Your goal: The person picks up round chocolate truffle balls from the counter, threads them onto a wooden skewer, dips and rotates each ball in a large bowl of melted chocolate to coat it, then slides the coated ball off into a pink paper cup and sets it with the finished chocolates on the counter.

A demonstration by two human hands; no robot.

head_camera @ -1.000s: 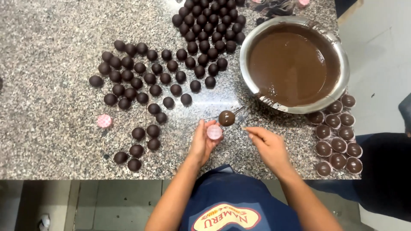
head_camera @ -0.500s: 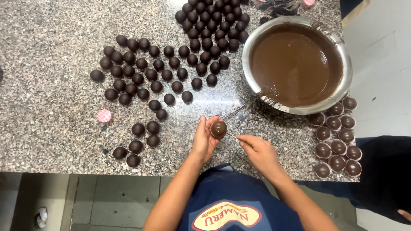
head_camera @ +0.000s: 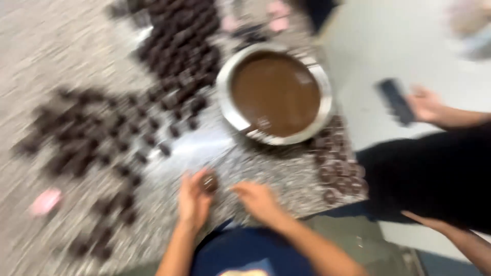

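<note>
Speckled grey granite countertop point(head_camera: 61, 46), seen from above w/ heavy motion blur. Left hand point(head_camera: 193, 198) is cupped, fingers curled round a small dark chocolate ball point(head_camera: 208, 183) that appears to sit in a paper cup; blur hides the cup's colour. Ball is held just above the near edge of the countertop, close to the person's body. Right hand point(head_camera: 259, 200) hovers just beside it, fingers loosely bent and holding nothing as far as can be told; whether it is spread or closing cannot be told.

Round metal bowl of melted brown chocolate point(head_camera: 276, 94) stands toward the far right part of the countertop, a thin utensil resting at its near rim (approx., blurred). Many dark chocolate balls point(head_camera: 102, 138) lie scattered over the left and centre, a denser cluster at the far edge. Finished balls in cups point(head_camera: 337, 163) sit in rows along the right edge. Pink paper cup point(head_camera: 45, 201) lies alone near the left near corner.

A second person in dark clothing stands off the right edge, one hand point(head_camera: 427, 105) holding a dark flat object point(head_camera: 396, 101).

Step in hand, by judgement: seating a coated ball in its cup. Next move likely calls for a gentle, upright carry to the rows at the right edge, w/o smearing the wet coating.
</note>
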